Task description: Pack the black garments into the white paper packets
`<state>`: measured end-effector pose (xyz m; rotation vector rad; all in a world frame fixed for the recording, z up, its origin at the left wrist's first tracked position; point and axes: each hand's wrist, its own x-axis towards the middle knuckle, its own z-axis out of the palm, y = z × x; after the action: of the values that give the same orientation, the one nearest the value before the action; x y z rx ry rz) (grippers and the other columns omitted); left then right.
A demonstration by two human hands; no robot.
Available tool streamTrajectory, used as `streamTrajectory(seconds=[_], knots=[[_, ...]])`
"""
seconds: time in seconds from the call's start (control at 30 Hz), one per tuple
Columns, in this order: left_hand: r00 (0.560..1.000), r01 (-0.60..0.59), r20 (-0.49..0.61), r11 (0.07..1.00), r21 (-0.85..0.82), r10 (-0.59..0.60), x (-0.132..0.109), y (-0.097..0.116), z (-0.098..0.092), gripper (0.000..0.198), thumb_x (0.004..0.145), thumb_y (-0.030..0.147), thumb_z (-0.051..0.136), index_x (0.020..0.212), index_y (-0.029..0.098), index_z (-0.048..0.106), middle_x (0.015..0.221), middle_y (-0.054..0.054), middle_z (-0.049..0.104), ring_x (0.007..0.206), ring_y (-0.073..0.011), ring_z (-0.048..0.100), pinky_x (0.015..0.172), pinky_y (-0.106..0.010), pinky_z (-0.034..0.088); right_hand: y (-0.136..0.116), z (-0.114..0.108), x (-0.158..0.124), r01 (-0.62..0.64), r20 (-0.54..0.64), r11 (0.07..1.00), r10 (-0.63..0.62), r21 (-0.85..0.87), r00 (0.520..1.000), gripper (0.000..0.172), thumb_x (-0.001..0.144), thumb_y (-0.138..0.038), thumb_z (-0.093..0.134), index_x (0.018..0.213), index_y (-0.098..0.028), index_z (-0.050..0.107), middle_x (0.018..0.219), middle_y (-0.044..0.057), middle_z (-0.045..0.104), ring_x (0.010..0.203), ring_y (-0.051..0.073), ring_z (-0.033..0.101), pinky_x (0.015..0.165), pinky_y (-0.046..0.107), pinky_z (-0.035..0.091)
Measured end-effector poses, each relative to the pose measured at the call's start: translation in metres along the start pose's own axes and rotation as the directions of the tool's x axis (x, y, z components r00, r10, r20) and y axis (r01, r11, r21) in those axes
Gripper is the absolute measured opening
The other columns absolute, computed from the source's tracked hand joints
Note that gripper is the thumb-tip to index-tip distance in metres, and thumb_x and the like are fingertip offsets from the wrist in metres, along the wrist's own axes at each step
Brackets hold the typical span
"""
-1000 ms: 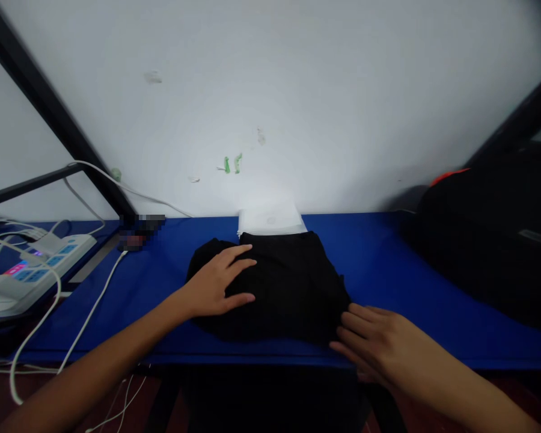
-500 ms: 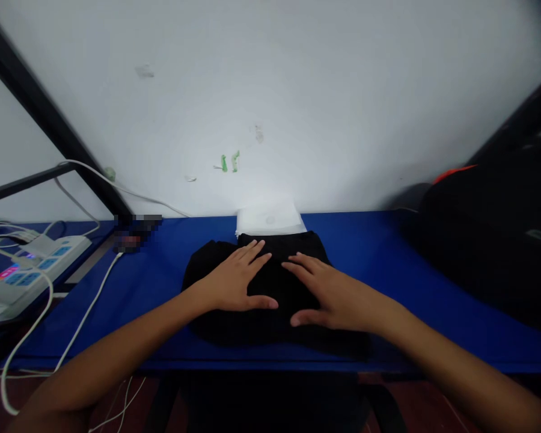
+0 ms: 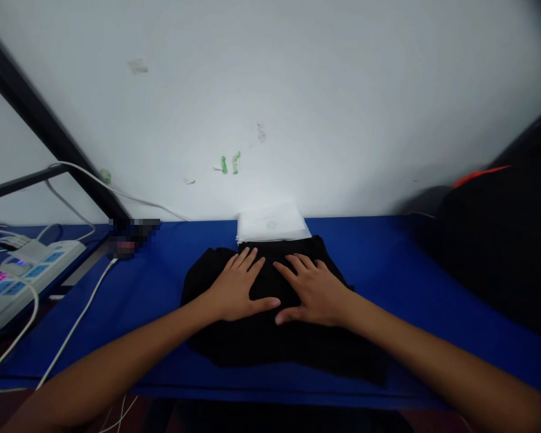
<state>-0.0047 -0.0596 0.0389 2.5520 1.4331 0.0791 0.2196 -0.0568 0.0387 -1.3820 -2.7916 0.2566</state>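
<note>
A black cloth garment (image 3: 270, 343) lies bunched and partly spread on the blue table (image 3: 379, 264), near its front edge. My left hand (image 3: 238, 282) rests flat on the garment's left part, fingers spread and thumb pointing right. On the right part lies my right hand (image 3: 315, 288), palm down with fingers apart, its thumb close to the left thumb. Just beyond the cloth, a stack of thin white sheets (image 3: 273, 224) sits against the wall; its near edge meets the garment. What kind of garment it is cannot be made out.
At the left stands a white power strip (image 3: 31, 276) with several plugs and cables. A white cable (image 3: 81, 313) runs across the table to a blurred dark object (image 3: 133, 237). A large black bag (image 3: 505, 252) with an orange strip fills the right side. The white wall (image 3: 342, 108) closes off the back.
My right hand has moved left and come down onto the cloth, nearer my left hand. The garment's lower right edge reaches further out. The view has shifted slightly.
</note>
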Motion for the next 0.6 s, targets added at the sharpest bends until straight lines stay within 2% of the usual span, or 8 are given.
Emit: streamTrajectory(seconds=[0.07,0.13,0.23,0.33,0.47,0.6], knots=[[1.000,-0.008,-0.021,1.000,-0.001,0.008,0.000,-0.001,0.001,0.093,0.084,0.080,0.038,0.151,0.017,0.029,0.161,-0.014,0.016,0.149,-0.0340,0.011,0.119,-0.053,0.015,0.004,0.007,0.002,0.018,-0.121,0.999,-0.021,-0.028,0.992,0.102,0.079,-0.084,0.036,0.149,-0.010,0.036,0.149,0.028,0.037,0.139,0.043,0.032,0.107,0.065,0.028],[0.999,-0.017,-0.034,1.000,0.002,0.017,0.000,-0.002,0.002,0.085,0.088,0.074,0.039,0.151,0.018,0.030,0.160,-0.013,0.018,0.149,-0.0320,0.013,0.119,-0.052,0.017,0.007,0.012,0.004,-0.003,-0.150,1.000,-0.001,-0.027,0.989,0.095,0.084,-0.080,0.031,0.149,-0.011,0.037,0.151,0.027,0.034,0.142,0.042,0.027,0.109,0.066,0.025],[0.999,-0.018,-0.033,1.000,0.022,0.019,0.001,-0.003,0.000,0.081,0.088,0.071,0.043,0.150,0.019,0.033,0.160,-0.012,0.022,0.148,-0.0310,0.016,0.119,-0.051,0.018,0.008,0.015,0.005,-0.066,-0.100,0.998,0.067,0.008,0.993,0.099,0.081,-0.083,0.032,0.152,-0.014,0.030,0.156,0.027,0.023,0.145,0.046,0.011,0.108,0.072,0.017],[0.999,-0.018,-0.043,0.998,0.060,0.020,0.000,-0.004,-0.001,0.085,0.084,0.075,0.046,0.149,0.021,0.035,0.159,-0.011,0.025,0.147,-0.0325,0.019,0.118,-0.053,0.018,0.008,0.014,0.005,-0.087,-0.058,0.996,0.089,0.036,0.994,0.104,0.078,-0.086,0.033,0.154,-0.017,0.024,0.158,0.026,0.017,0.145,0.047,0.003,0.107,0.075,0.011],[0.999,-0.015,-0.038,0.998,0.068,0.018,-0.001,-0.003,-0.002,0.094,0.079,0.082,0.044,0.150,0.021,0.034,0.159,-0.011,0.024,0.147,-0.0342,0.018,0.118,-0.055,0.016,0.009,0.012,0.004,-0.055,-0.020,0.997,0.056,0.046,0.998,0.107,0.075,-0.088,0.035,0.155,-0.018,0.020,0.159,0.026,0.012,0.145,0.046,-0.001,0.107,0.075,0.007],[0.999,-0.026,-0.023,0.998,0.053,0.027,-0.002,-0.003,-0.003,0.093,0.081,0.082,0.042,0.151,0.022,0.032,0.160,-0.011,0.022,0.148,-0.0328,0.017,0.118,-0.056,0.015,0.010,0.010,0.003,-0.017,0.001,0.998,0.017,0.053,1.000,0.108,0.074,-0.089,0.035,0.155,-0.019,0.017,0.159,0.025,0.010,0.145,0.045,0.000,0.107,0.075,0.006]])
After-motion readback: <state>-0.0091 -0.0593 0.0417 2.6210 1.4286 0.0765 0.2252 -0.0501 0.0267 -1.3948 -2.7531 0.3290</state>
